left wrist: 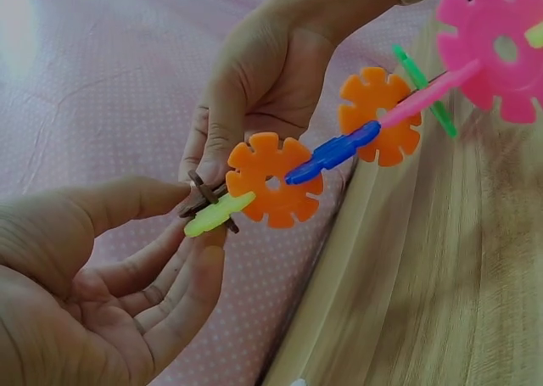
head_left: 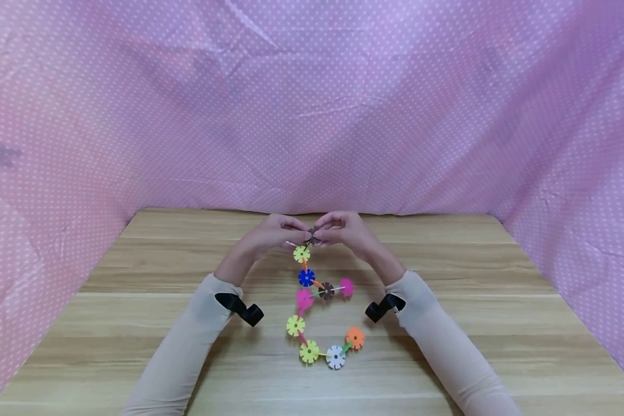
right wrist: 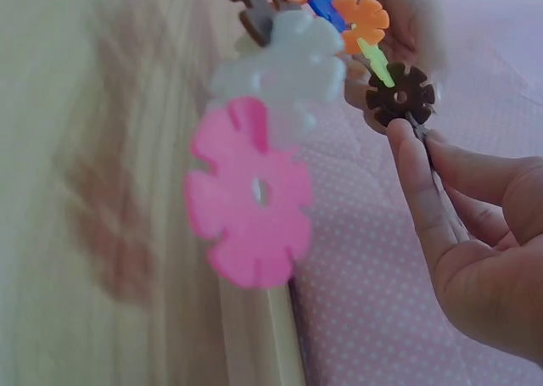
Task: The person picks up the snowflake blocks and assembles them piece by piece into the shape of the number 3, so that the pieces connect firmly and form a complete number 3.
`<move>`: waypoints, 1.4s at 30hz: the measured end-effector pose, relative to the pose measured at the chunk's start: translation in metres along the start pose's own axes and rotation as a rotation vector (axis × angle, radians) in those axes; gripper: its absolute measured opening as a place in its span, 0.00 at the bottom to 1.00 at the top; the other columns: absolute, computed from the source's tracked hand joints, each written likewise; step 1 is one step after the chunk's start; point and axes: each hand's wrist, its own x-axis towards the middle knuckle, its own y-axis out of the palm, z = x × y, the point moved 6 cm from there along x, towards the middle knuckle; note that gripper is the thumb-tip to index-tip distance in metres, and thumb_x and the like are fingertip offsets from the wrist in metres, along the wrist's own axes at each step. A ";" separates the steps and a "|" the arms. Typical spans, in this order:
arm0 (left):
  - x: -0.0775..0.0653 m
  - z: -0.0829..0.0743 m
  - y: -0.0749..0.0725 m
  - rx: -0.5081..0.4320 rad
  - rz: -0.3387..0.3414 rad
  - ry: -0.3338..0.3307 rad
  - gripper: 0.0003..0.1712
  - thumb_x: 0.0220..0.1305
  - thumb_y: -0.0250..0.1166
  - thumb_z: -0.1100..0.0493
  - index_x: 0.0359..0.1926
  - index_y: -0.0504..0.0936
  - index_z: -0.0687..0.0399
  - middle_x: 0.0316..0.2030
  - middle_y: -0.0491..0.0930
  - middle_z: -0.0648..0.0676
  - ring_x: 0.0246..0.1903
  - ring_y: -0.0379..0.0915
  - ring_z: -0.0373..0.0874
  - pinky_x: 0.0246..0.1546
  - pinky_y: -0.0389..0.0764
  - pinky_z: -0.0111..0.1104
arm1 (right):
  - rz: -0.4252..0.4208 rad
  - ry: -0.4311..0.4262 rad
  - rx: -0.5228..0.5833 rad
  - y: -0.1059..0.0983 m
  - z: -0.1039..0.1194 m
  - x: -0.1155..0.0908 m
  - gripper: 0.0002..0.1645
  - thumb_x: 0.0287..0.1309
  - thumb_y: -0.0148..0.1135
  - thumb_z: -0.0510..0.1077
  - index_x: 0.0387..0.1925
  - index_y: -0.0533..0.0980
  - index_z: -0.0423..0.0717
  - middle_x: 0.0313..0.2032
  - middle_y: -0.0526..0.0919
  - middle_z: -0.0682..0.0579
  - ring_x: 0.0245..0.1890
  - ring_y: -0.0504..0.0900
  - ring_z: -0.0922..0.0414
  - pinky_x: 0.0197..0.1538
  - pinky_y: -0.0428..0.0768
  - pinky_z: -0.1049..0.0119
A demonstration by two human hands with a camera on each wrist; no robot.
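A chain of interlocked plastic snowflake discs hangs toward me from both hands at the table's far edge. My left hand [head_left: 275, 236] pinches the brown snowflake disc [right wrist: 400, 94] at the chain's far end. Slotted into that disc is a yellow-green disc [left wrist: 216, 215], followed by an orange disc [left wrist: 273, 182] and a blue disc [head_left: 306, 278]. With thumb and fingers, my right hand [head_left: 347, 232] grips a second brown disc [right wrist: 422, 140], seen edge-on and meeting the first one crosswise. A short branch off the chain ends in a pink disc [head_left: 346, 287].
The chain's near end curves right through yellow discs [head_left: 309, 351] and a white disc [head_left: 335, 357] to an orange disc [head_left: 355, 338]. Beneath is a wood-grain table [head_left: 447, 254]. Pink dotted cloth [head_left: 312, 115] surrounds its back and sides. Black wrist mounts [head_left: 247, 312] stick out inward from the sleeves.
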 end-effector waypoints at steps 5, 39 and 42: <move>0.000 0.002 -0.004 -0.023 -0.034 -0.010 0.17 0.65 0.67 0.63 0.52 0.81 0.68 0.36 0.87 0.51 0.37 0.84 0.41 0.49 0.87 0.40 | 0.013 -0.021 -0.007 0.008 0.003 0.000 0.13 0.63 0.65 0.30 0.48 0.78 0.27 0.34 0.86 0.48 0.32 0.88 0.56 0.54 0.82 0.36; -0.016 0.005 -0.042 0.050 0.020 -0.005 0.18 0.63 0.65 0.65 0.54 0.78 0.68 0.36 0.84 0.49 0.37 0.83 0.42 0.54 0.85 0.48 | 0.413 -0.056 -0.660 0.043 -0.027 0.067 0.18 0.60 0.70 0.35 0.51 0.80 0.33 0.41 0.86 0.39 0.39 0.83 0.55 0.48 0.83 0.69; -0.016 0.005 -0.042 0.053 0.016 0.001 0.19 0.63 0.65 0.65 0.54 0.78 0.68 0.36 0.84 0.50 0.37 0.83 0.42 0.53 0.86 0.46 | 0.413 -0.060 -0.699 0.046 -0.028 0.070 0.11 0.60 0.70 0.35 0.42 0.81 0.33 0.32 0.83 0.47 0.30 0.76 0.62 0.37 0.76 0.74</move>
